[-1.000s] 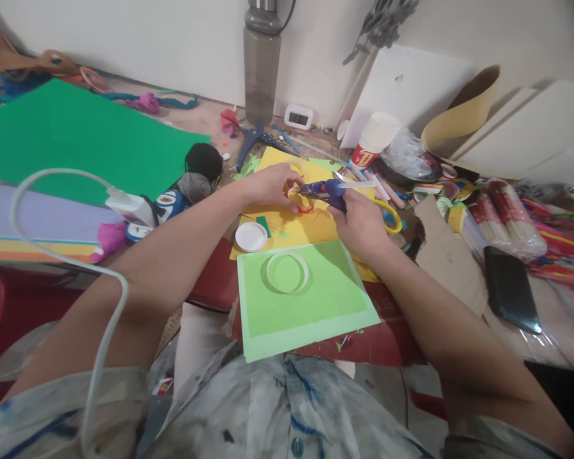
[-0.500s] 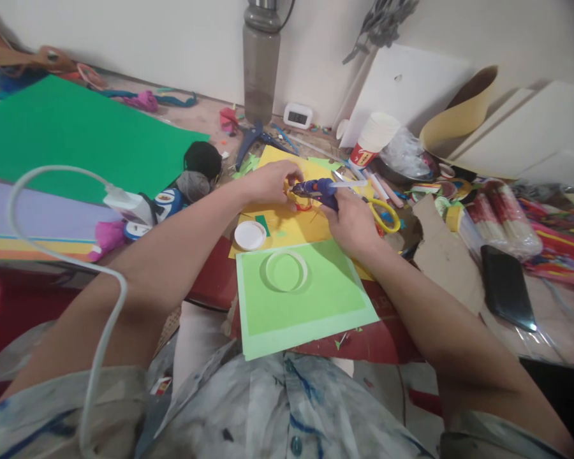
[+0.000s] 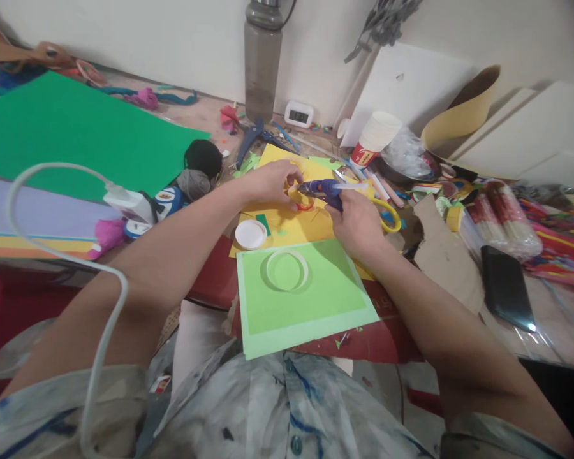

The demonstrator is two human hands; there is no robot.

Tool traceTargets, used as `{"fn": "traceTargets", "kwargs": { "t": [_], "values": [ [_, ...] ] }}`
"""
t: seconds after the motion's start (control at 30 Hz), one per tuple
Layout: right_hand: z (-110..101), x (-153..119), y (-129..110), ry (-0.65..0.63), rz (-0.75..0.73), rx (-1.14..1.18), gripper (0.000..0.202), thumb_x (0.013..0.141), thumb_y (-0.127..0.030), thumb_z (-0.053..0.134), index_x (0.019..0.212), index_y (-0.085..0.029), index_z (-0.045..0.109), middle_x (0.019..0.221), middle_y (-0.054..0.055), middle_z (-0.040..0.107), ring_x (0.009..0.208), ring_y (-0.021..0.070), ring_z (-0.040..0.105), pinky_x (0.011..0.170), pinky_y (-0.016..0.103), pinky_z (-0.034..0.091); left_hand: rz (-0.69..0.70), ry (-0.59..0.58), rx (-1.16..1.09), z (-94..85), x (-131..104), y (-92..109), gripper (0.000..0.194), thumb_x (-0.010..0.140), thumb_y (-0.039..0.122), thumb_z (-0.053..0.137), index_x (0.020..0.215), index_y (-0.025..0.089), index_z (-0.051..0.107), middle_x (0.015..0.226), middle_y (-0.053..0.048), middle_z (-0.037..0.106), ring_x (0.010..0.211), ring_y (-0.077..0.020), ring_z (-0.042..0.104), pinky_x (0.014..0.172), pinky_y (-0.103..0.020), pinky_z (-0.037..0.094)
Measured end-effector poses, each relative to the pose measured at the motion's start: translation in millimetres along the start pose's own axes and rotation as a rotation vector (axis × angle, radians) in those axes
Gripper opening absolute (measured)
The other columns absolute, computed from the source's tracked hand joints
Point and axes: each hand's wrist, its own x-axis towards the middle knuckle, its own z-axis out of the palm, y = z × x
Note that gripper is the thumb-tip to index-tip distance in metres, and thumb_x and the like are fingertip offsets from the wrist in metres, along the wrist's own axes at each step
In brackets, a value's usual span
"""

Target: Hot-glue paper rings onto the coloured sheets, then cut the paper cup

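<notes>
My right hand (image 3: 356,220) is wrapped round a dark blue hot glue gun (image 3: 326,188), with a clear glue stick (image 3: 351,185) poking out of its back end. The gun's tip points left at a small yellow paper piece (image 3: 294,193), which the curled fingers of my left hand (image 3: 275,182) pinch; its shape is partly hidden. Beneath both hands lies yellow paper (image 3: 287,237). Nearer to me, a pale paper ring (image 3: 307,274) rests on light green sheets (image 3: 325,306), and a white round lid (image 3: 250,234) is at their upper left.
Yellow-handled scissors (image 3: 388,215) lie beside my right hand. A grey bottle (image 3: 262,70) and a small clock (image 3: 299,115) stand by the wall. Paper cups (image 3: 375,137) are at the back right, a phone (image 3: 508,287) further right. A white cable (image 3: 119,319) crosses over my left arm.
The glue gun has shifted slightly right with my right hand, its tip moving back a little from my left fingertips. The left hand stays almost still, and the yellow piece shows more.
</notes>
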Motion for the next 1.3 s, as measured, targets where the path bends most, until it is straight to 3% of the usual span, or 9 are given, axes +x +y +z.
{"fn": "traceTargets", "kwargs": {
  "t": [0.27, 0.6, 0.73, 1.03, 1.3],
  "values": [
    [2.9, 2.0, -6.5, -0.003, -0.061, 0.052, 0.029, 0.099, -0.029, 0.053, 0.12, -0.013, 0.065, 0.115, 0.025, 0.074, 0.112, 0.0412, 0.069, 0.095, 0.055, 0.054, -0.002, -0.004, -0.001, 0.2, 1.1, -0.4, 0.062, 0.063, 0.045, 0.088, 0.118, 0.019, 0.073, 0.105, -0.007, 0.068, 0.093, -0.0235, 0.062, 0.08, -0.034, 0.045],
    [-2.4, 1.4, -5.1, -0.015, 0.028, -0.04, 0.03, 0.097, -0.024, 0.057, 0.123, -0.012, 0.065, 0.12, 0.025, 0.073, 0.115, 0.0417, 0.068, 0.096, 0.055, 0.054, -0.005, 0.012, 0.017, 2.7, 1.8, -2.9, 0.06, 0.064, 0.046, 0.087, 0.118, 0.022, 0.072, 0.105, -0.006, 0.067, 0.093, -0.0238, 0.063, 0.078, -0.035, 0.045],
    [-1.4, 2.4, -8.3, -0.038, 0.001, -0.025, 0.028, 0.098, -0.024, 0.057, 0.122, -0.013, 0.066, 0.118, 0.024, 0.074, 0.114, 0.0399, 0.069, 0.096, 0.053, 0.054, -0.019, 0.013, 0.006, 2.2, 1.4, -1.0, 0.062, 0.063, 0.047, 0.088, 0.117, 0.02, 0.072, 0.104, -0.007, 0.068, 0.092, -0.0236, 0.063, 0.077, -0.034, 0.045],
    [2.6, 2.4, 0.0, 0.013, -0.035, -0.016, 0.025, 0.097, -0.027, 0.058, 0.118, -0.016, 0.066, 0.112, 0.022, 0.075, 0.109, 0.0388, 0.069, 0.094, 0.053, 0.055, -0.038, 0.008, 0.009, 2.4, 0.9, 0.9, 0.064, 0.063, 0.047, 0.088, 0.119, 0.021, 0.072, 0.102, -0.006, 0.068, 0.092, -0.0236, 0.064, 0.077, -0.034, 0.046],
    [-4.0, -0.4, -2.6, 0.03, 0.007, -0.001, 0.033, 0.096, -0.024, 0.057, 0.125, -0.013, 0.064, 0.124, 0.026, 0.073, 0.122, 0.0426, 0.067, 0.104, 0.059, 0.052, -0.064, 0.004, -0.001, 1.6, 0.2, 1.2, 0.064, 0.062, 0.048, 0.087, 0.119, 0.021, 0.071, 0.104, -0.005, 0.068, 0.093, -0.0232, 0.064, 0.078, -0.034, 0.045]
  ]
}}
